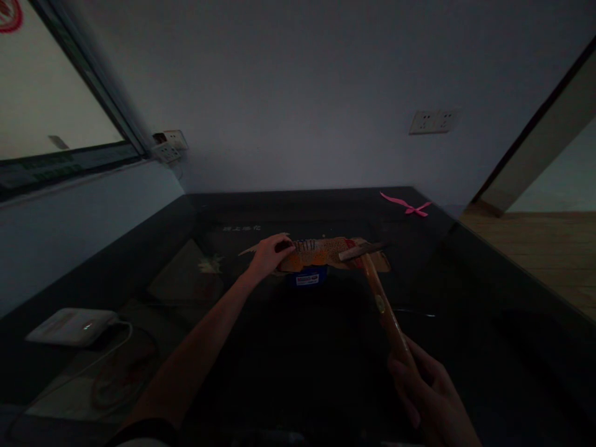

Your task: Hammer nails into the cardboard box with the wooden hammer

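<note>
My right hand [431, 394] is closed round the wooden handle of a hammer [379, 298], whose metal head [361, 250] rests over the right part of a flat brown wooden piece [326, 253] on the dark table [288, 347]. My left hand [270, 253] lies on the left end of that piece, fingers curled around something small I cannot make out, next to a row of nails [305, 246] standing in the wood. A small blue box [307, 277] sits under the piece.
A white device [69, 326] with a cable lies at the left on the table. A pink ribbon [407, 206] lies at the far right corner. Wall sockets [433, 121] are on the back wall, a window [51, 105] at left, wooden floor [549, 248] at right.
</note>
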### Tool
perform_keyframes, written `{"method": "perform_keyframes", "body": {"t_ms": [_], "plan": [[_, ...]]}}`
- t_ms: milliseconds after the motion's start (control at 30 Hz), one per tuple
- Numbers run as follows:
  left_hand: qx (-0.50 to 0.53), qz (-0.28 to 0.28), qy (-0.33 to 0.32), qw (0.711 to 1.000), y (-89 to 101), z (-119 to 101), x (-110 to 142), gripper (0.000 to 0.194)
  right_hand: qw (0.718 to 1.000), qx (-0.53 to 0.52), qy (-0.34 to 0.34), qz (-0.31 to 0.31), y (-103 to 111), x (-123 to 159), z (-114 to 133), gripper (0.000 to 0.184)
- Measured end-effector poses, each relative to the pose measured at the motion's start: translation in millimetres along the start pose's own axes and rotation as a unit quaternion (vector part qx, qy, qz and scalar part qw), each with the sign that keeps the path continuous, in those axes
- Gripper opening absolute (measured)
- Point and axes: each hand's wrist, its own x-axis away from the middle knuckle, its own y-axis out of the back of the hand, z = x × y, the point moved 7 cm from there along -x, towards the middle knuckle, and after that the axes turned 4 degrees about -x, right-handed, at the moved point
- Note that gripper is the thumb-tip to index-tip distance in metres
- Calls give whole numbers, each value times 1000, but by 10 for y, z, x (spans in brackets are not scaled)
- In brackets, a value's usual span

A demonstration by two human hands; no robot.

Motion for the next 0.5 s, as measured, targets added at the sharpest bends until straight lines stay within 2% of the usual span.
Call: {"method": "perform_keyframes", "body": {"t_ms": [133,333,500], "plan": [[-3,-1,3,1000,2,3,1,12,1000,11,5,21,-27,1,11,64],[3,3,14,1000,3,12,-1,10,1000,10,-4,-20,53,-25,-28,69],[8,-2,12,1000,-1,5,-3,10,1000,-9,-20,-2,22,-17,-60,72]]}}
